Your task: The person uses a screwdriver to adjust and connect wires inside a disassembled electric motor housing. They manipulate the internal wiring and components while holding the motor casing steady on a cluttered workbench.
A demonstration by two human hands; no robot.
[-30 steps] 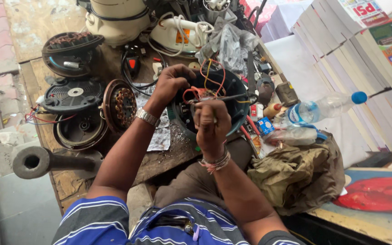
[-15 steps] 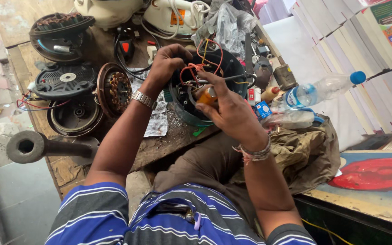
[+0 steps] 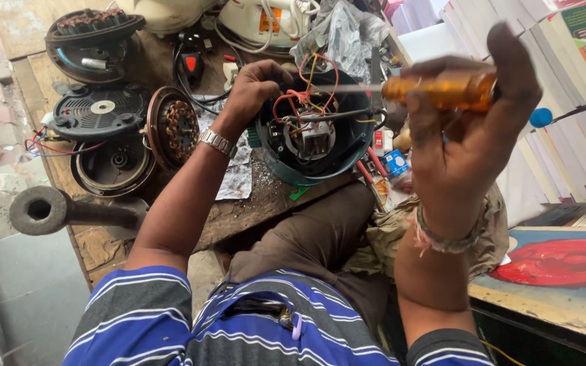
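Steadied open appliance base on workbench, screwdriver raised.
Gripped housing rim with left hand, fingers curled; pinched amber handle in right hand. Best braced firmly, tip kept clear of loose wires.

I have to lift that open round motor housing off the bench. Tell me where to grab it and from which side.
Grip the teal outer rim of the motor housing at its near edge, coming from below and outside. The left hand already steadies the far-left rim. The open top is crowded with loose wires, so fingers are probably best kept on the wall, not inside. The right hand holds a screwdriver.
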